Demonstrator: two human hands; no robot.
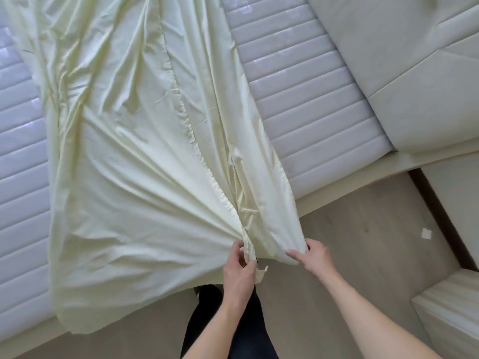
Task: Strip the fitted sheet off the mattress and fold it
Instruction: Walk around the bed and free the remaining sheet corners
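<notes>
— Sheet (134,156): where do we have it?
— Off the mattress (305,104), hanging toward six o'clock; our left hand (239,268) and right hand (312,256) pinch neighbouring edges, seemingly to match them for folding.

Pale yellow crumpled cotton fitted sheet (124,156) runs off frame top; covers centre of white quilted ribbed mattress (305,104), itself cut at left edge. Both forearms cut at bottom edge. Small white scrap (425,233) on floor, right: unidentifiable
</notes>
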